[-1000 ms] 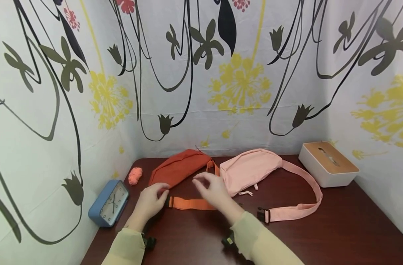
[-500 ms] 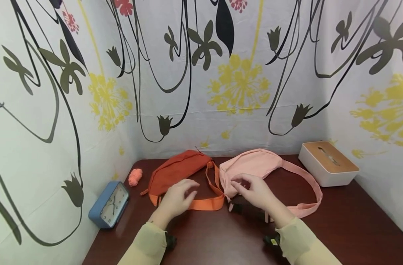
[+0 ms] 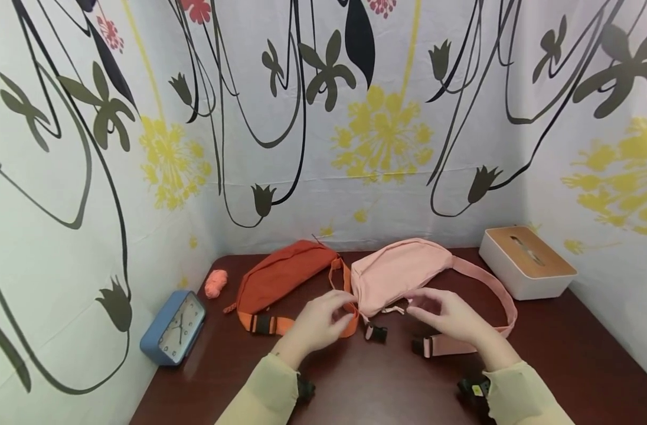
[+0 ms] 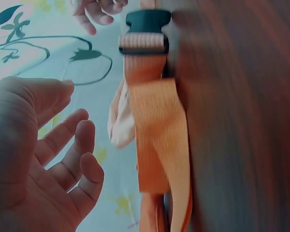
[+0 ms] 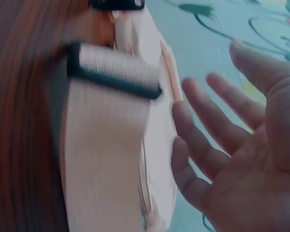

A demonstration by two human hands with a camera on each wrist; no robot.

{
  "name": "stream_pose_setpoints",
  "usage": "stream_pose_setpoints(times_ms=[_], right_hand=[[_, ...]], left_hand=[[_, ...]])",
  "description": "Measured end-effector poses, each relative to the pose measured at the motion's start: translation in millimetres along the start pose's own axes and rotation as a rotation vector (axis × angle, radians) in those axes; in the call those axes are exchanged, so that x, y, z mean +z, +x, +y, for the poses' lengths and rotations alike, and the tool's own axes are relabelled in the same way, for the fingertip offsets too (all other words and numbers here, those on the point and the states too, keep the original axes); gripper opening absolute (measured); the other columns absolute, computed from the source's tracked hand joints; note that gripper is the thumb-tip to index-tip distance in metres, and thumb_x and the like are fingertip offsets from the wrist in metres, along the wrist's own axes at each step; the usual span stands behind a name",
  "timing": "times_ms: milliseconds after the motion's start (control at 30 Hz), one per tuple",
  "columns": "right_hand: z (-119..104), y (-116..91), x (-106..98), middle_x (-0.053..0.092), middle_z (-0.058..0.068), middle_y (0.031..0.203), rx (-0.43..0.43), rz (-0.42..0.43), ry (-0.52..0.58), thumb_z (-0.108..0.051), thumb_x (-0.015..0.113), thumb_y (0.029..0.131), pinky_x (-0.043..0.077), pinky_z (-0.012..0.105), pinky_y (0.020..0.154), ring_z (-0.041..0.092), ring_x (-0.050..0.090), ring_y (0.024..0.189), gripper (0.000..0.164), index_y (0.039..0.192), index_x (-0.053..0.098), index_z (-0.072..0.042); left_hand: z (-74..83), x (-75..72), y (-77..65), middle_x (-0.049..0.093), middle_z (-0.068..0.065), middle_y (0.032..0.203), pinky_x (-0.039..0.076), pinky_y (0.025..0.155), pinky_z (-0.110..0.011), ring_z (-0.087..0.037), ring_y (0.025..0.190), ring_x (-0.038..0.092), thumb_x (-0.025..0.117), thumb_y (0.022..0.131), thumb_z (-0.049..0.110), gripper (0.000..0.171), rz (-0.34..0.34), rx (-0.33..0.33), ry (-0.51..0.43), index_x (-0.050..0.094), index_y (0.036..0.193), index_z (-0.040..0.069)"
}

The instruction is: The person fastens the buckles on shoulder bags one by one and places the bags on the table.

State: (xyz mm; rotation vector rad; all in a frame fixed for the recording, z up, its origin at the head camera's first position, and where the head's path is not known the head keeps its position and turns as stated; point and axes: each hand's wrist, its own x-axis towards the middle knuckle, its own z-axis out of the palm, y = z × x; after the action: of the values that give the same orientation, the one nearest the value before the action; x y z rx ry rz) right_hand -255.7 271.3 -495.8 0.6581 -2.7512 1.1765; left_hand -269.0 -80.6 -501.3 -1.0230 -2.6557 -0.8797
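In the head view, my left hand (image 3: 319,321) hovers above the orange strap (image 3: 283,326) of an orange-red waist bag (image 3: 283,277), its fingers loosely bent and holding nothing. That bag's black buckle (image 3: 262,323) is fastened. Farther right, my right hand (image 3: 453,319) hangs over the strap (image 3: 496,283) of a pink waist bag (image 3: 400,271), also with nothing in its fingers. The pink bag's buckle is apart: one black half (image 3: 376,334) lies between my hands, the other buckle half (image 3: 420,347) under the right one. In the right wrist view, the pink strap (image 5: 104,154) runs beside my hand.
A blue clock (image 3: 175,327) and a coral yarn bundle (image 3: 216,283) are at the table's left edge. A white tissue box (image 3: 528,262) with a wooden lid stands at the back right. Patterned cloth (image 3: 376,195) closes off the back and both sides.
Both hands have moved right, from around the orange bag's strap to in front of the pink bag. The fastened orange buckle has come into view.
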Motion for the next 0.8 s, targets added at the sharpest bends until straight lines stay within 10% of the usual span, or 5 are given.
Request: stream_pose_setpoints(times_ms=[433,800], right_hand=[[24.6,-20.0,-22.8,0.077,0.003,0.122,-0.016,-0.301,0.030,-0.040,0.092,0.090,0.059,0.030,0.089,0.016,0.072,0.106,0.064,0.143,0.069,-0.012],[26.1,-19.4,-19.0,0.077,0.004,0.115,-0.009,-0.380,0.080,-0.029,0.096,0.086,0.058,0.027,0.079,0.012,0.069,0.093,0.054,0.131,0.074,-0.011]], left_hand=[[12.1,20.4,19.2,0.076,0.004,0.124,0.053,0.078,-0.020,-0.001,0.079,0.061,0.082,0.100,0.047,0.058,-0.169,0.011,-0.080,0.065,0.152,0.028],[11.3,27.8,21.4,0.081,0.008,0.121,0.054,0.100,-0.029,-0.009,0.110,0.067,0.084,0.097,0.049,0.055,-0.159,0.071,0.065,0.073,0.145,0.026]])
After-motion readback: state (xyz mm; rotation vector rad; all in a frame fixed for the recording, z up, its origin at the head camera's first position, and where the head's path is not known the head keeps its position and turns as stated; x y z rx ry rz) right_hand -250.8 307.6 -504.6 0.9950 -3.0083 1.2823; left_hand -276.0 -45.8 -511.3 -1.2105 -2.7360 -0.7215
